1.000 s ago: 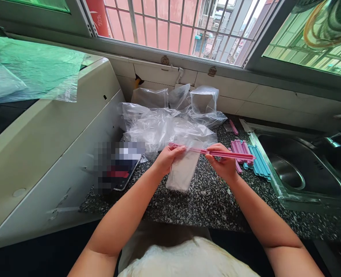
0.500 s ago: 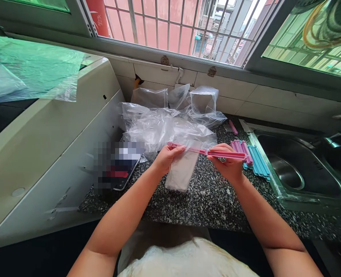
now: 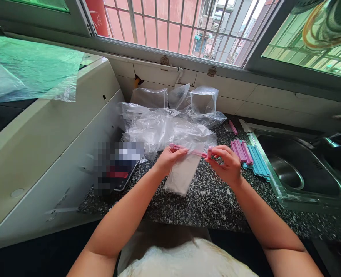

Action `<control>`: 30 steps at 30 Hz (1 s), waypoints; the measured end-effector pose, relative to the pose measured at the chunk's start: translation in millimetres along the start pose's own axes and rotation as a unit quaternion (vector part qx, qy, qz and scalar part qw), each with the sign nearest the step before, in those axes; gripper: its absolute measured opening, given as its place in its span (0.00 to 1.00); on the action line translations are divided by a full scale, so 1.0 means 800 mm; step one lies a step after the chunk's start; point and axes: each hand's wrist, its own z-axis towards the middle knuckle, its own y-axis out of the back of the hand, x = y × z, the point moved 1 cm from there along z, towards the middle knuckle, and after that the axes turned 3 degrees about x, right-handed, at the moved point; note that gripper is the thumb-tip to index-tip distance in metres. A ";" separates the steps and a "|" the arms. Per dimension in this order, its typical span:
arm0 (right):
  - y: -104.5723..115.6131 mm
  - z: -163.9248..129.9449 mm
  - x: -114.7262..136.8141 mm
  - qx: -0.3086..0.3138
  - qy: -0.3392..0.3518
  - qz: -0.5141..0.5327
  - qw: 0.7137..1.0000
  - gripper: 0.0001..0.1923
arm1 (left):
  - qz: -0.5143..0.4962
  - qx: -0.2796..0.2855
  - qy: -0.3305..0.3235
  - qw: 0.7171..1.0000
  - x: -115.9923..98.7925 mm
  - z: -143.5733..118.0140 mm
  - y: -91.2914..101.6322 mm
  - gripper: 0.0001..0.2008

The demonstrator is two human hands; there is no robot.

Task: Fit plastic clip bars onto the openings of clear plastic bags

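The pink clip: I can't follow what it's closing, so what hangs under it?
Under the pink clip hangs a clear bag of something white. Left hand and right hand cover the clip's ends.

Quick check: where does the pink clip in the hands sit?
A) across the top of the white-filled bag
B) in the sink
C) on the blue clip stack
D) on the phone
A: the pink clip spans the top of the bag, left hand and right hand pinching its ends.

Both forearms are extended forward, converging toward 12 o'clock. Left hand point(image 3: 168, 159) is curled in a pinch grip; right hand point(image 3: 227, 163) likewise pinched, fingers bent.
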 end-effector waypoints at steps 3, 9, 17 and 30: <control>-0.002 -0.002 0.000 -0.001 0.019 -0.021 1.000 0.11 | 0.003 -0.001 -0.006 1.000 0.002 0.000 0.001 0.11; -0.005 -0.002 0.006 0.050 0.053 -0.070 0.995 0.09 | 0.016 -0.011 -0.028 0.999 0.005 0.001 0.001 0.09; -0.009 -0.005 0.004 0.055 0.068 -0.093 0.992 0.11 | 0.039 -0.006 -0.054 0.998 0.009 0.002 0.003 0.13; -0.016 -0.009 -0.001 0.066 0.059 -0.093 0.992 0.09 | 0.044 -0.007 -0.048 0.998 0.007 0.007 0.005 0.16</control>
